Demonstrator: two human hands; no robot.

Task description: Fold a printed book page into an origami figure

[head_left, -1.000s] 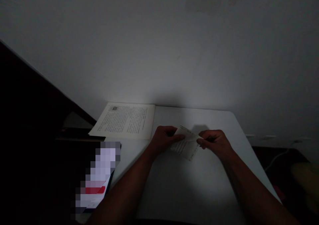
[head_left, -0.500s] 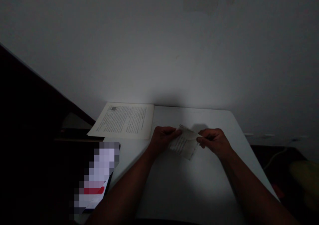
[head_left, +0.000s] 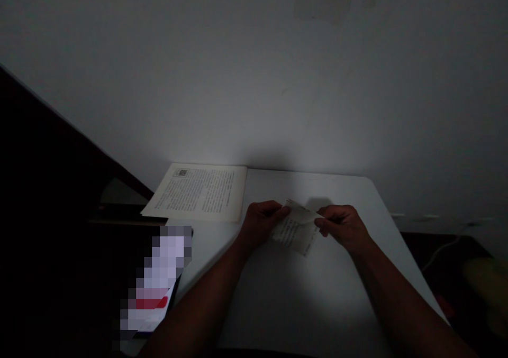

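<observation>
A small folded piece of printed paper is held up between my two hands, above the white table. On its left side my left hand pinches the upper left edge, thumb on top. The upper right corner is gripped between the thumb and fingers of my right hand. Lines of print show on the paper's face, too dim to read. Its lower corner hangs free, pointing towards me.
Flat at the table's back left lies a stack of printed sheets with a square code. A phone with a lit, blurred screen sits at the left edge. Behind the table rises a pale wall; a cable runs at the right.
The view has shifted very slightly. Both hands keep their hold on the folded paper, whose lower part has tilted a little.
</observation>
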